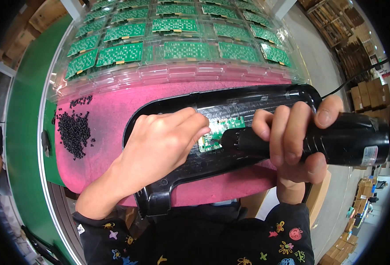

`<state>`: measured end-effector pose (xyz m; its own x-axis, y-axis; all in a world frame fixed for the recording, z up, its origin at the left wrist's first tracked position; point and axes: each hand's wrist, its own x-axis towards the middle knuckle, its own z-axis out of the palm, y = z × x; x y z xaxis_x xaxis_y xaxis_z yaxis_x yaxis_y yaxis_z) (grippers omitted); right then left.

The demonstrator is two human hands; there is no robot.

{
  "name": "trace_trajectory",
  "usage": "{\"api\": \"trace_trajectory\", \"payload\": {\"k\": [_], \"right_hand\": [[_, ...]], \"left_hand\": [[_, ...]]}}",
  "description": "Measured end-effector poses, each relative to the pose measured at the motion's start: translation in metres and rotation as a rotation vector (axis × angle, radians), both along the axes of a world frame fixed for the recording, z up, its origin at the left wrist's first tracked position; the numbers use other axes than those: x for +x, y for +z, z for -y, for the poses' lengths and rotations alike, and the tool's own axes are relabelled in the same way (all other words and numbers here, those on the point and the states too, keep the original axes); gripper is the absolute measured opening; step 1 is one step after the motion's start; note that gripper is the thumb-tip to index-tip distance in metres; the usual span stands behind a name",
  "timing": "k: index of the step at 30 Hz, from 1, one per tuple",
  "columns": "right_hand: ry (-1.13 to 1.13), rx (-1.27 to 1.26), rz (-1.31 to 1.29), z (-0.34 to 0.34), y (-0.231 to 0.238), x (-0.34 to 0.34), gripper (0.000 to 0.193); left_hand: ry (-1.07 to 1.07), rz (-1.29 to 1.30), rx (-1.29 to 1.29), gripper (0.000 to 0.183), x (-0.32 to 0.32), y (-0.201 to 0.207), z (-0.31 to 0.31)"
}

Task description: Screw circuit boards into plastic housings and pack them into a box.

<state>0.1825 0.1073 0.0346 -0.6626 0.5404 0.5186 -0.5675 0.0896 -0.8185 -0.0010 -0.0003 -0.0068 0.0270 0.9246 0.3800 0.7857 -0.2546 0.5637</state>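
I judge flat green circuit board [225, 126] mid-frame fragile, edge-grip; left hand [164, 137] pinching, object unclear; right hand [292, 141] wraps black cylindrical driver [345, 138].

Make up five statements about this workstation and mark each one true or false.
1. The right hand grips a black tool. True.
2. The small black parts lie at the left of the pink mat. True.
3. The left hand rests on those parts. False: it is by the circuit board in the black casing.
4. The tray boards are red. False: they are green.
5. The tool's nose points left. True.
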Motion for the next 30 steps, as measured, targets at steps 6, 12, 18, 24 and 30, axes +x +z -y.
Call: {"api": "trace_trajectory", "payload": {"k": [6, 12, 18, 24, 30], "right_hand": [[-0.026, -0.145, 0.109, 0.012, -0.005, -0.005, 0.046], [0.117, -0.178, 0.057, 0.013, -0.009, -0.010, 0.049], [0.006, -0.111, 0.259, 0.028, 0.006, -0.027, 0.039], [0.212, 0.128, 0.366, 0.010, -0.001, -0.037, 0.035], [0.205, 0.047, 0.355, 0.021, 0.004, -0.039, 0.035]], "left_hand": [[0.089, -0.001, -0.062, 0.012, -0.002, 0.007, 0.000], [0.139, 0.037, -0.089, 0.009, -0.002, 0.005, -0.002], [0.092, 0.017, -0.087, 0.011, -0.009, -0.002, 0.002], [0.054, -0.017, -0.047, 0.014, -0.012, -0.003, 0.005], [0.016, 0.009, -0.083, 0.010, -0.014, -0.004, 0.005]]}}
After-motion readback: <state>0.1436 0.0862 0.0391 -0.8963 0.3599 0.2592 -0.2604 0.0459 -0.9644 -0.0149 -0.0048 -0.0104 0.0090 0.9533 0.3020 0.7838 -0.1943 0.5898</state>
